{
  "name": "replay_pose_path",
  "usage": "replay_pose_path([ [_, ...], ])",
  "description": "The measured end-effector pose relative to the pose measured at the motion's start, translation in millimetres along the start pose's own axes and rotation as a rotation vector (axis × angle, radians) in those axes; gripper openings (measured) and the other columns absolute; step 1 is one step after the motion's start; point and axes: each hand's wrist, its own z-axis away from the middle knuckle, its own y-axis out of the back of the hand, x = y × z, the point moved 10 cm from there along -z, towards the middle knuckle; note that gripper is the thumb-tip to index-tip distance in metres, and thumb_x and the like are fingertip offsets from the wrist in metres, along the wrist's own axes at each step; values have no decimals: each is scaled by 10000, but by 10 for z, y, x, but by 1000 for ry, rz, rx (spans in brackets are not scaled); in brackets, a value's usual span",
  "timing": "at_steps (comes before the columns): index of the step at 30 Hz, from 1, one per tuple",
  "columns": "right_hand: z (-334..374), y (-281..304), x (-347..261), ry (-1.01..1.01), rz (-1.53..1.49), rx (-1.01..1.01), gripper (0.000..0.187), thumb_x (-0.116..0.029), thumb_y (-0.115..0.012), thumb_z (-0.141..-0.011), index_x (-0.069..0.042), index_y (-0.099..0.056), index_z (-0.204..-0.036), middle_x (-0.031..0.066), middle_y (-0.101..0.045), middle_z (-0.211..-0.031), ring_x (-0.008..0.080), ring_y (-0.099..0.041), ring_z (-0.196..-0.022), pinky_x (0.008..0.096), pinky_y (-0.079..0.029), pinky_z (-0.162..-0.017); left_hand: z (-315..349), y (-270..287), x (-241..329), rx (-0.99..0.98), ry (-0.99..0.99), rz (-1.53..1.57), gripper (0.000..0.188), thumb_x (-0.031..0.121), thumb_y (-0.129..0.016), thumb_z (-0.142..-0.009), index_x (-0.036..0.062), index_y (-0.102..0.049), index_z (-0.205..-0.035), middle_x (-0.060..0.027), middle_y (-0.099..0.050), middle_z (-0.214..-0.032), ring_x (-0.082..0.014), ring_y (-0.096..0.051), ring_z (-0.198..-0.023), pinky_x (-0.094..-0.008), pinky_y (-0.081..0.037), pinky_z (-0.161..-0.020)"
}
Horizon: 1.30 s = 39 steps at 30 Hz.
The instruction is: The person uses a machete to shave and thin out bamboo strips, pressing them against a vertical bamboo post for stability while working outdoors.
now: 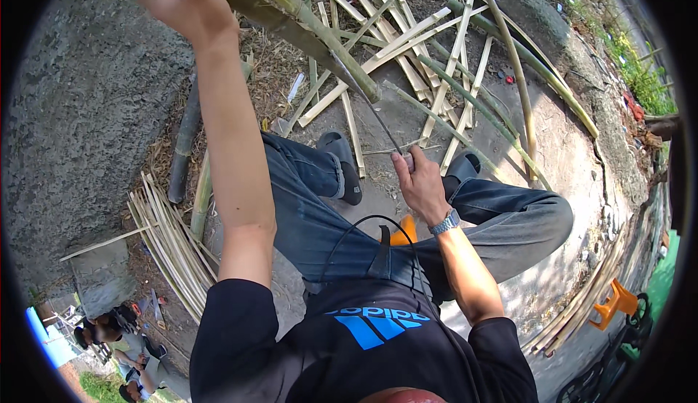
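My left hand point(190, 3) is stretched out at the upper left, fingers closed round a split length of bamboo point(273, 14) that runs off the top edge. Beside that piece lies a lighter green bamboo piece point(320, 36), its cut end pointing toward my knees. In front of my lap, my right hand point(422, 185) grips the handle of a long thin-bladed knife point(378, 119). The blade slants up and left, and its far part meets the bamboo between the two pieces. How deep it sits in there I cannot tell.
Many split bamboo strips point(407, 47) lie crossed on the ground ahead. A bundle of thin strips point(171, 250) is at my left. Longer poles point(582, 301) lie right, near an orange plastic chair point(614, 305). A rock face point(94, 98) rises left; people point(138, 359) sit behind it.
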Motion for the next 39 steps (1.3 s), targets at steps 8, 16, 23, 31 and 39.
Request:
replay_pose_path([
  [8, 145, -203, 506, -114, -29, -74, 507, -453, -600, -1017, 33, -587, -873, 283, -616, -702, 490, -633, -706, 536, -454, -638, 743, -725, -1458, -498, 1062, 959, 1008, 813, -471, -903, -44, -464, -1433, -280, -397, -1565, -402, -469, -1341, -577, -306, -1168],
  [16, 188, -182, 1273, -287, 71, -91, 524, -480, -584, -1009, 42, -604, -958, 328, -680, -887, 518, -661, -905, 539, -514, -771, 1699, -892, -1684, -564, 1234, 1184, 879, 792, -383, -917, 23, -671, -1230, -234, -618, -1333, -389, -589, -1179, -582, -387, -1102],
  [23, 93, -845, 1043, -435, -60, -167, 649, -523, -546, -1020, 120, -618, -1075, 373, -678, -998, 530, -651, -1022, 527, -517, -881, 1754, -785, -2238, -261, 1192, 799, 518, 612, -285, -936, 128, -445, -841, -27, -428, -763, -196, -440, -717, -439, -413, -784],
  [31, 323, -1569, 65, -723, -675, -78, 556, -454, -604, -1026, 99, -556, -996, 194, -638, -660, 283, -673, -535, 421, -529, -506, 1862, -804, -1893, -316, 1152, 901, 804, 773, -235, -924, 47, -578, -969, -73, -536, -802, -240, -514, -736, -441, -448, -781],
  [39, -213, 162, -522, -56, 181, -233, 308, -231, -640, -887, 42, -627, -1029, 312, -671, -889, 508, -648, -903, 518, -520, -802, 368, -523, -584, -349, 660, 693, 1028, 939, -336, -854, -34, -624, -1019, -156, -669, -821, -243, -659, -726, -391, -547, -697],
])
